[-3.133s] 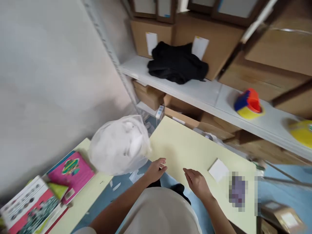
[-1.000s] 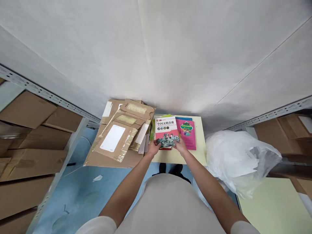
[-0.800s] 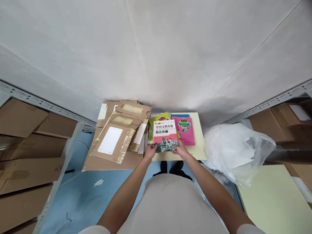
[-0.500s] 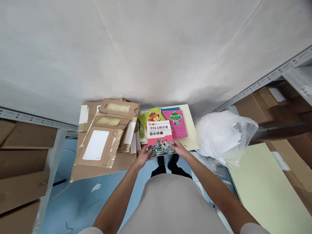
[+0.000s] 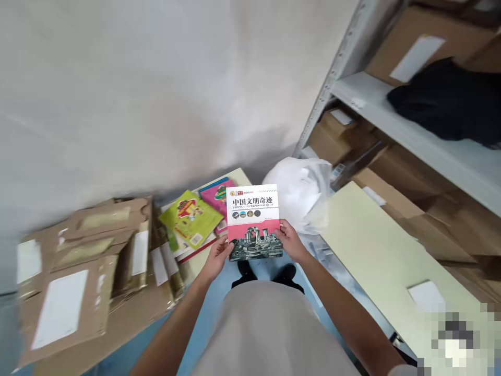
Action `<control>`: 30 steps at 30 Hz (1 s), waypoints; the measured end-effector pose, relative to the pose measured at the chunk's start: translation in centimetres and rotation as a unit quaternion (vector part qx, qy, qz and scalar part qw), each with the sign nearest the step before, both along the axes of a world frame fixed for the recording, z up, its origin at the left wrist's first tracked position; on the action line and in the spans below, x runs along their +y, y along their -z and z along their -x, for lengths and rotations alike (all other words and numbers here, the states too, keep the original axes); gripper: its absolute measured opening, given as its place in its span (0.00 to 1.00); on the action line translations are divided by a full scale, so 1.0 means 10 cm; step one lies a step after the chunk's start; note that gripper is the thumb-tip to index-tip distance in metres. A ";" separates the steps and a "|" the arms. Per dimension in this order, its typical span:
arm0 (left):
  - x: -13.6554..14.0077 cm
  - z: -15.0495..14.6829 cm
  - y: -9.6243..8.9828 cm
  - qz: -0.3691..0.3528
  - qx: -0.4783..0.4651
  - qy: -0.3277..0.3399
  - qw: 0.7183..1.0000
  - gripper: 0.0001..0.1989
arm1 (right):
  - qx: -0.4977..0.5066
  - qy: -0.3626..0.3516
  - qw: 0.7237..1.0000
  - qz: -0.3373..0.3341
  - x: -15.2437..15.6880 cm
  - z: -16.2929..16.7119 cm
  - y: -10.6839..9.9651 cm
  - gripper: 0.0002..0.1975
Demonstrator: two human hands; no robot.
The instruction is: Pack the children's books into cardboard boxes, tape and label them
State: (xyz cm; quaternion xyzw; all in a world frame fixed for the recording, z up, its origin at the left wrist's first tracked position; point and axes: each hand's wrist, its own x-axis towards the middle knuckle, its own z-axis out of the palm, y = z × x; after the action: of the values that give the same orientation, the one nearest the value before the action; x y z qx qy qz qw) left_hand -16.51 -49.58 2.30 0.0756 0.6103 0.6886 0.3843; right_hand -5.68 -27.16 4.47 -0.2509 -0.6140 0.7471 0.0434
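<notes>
Left grip (image 5: 217,257): holding Chinese-titled paperback (image 5: 255,222), lower left edge
Right grip (image 5: 292,242): holding its lower right edge
Paperback: between both, cover up

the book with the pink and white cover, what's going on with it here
A person is holding the Zhongguo Wenming Qiji book face up in front of them, left hand on its lower left edge and right hand on its lower right. Beyond it to the left, a green book and a pink book lie on a pale table, with flat cardboard mailers further left. A stuffed white plastic bag sits to the right.
</notes>
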 end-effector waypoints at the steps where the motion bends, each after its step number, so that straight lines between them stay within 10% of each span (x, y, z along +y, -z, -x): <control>1: 0.20 -0.05 -0.03 -0.002 0.005 0.012 1.000 0.30 | -0.001 0.024 1.000 0.001 0.14 -0.20 -0.04 0.14; 15: 2.96 -1.47 -0.25 0.017 0.086 0.269 0.959 0.20 | -0.035 0.325 0.940 0.095 1.54 -2.70 -0.14 0.21; 30: 3.97 -1.76 -0.19 0.076 0.025 0.420 0.904 0.19 | -0.022 0.499 0.861 0.095 2.01 -3.24 -0.02 0.26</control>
State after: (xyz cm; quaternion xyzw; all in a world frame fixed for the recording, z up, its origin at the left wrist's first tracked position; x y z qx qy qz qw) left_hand 1.09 -9.88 4.25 0.3127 0.5817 0.4128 0.6273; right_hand 26.68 -7.10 4.66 -0.5432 -0.3339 0.6741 0.3728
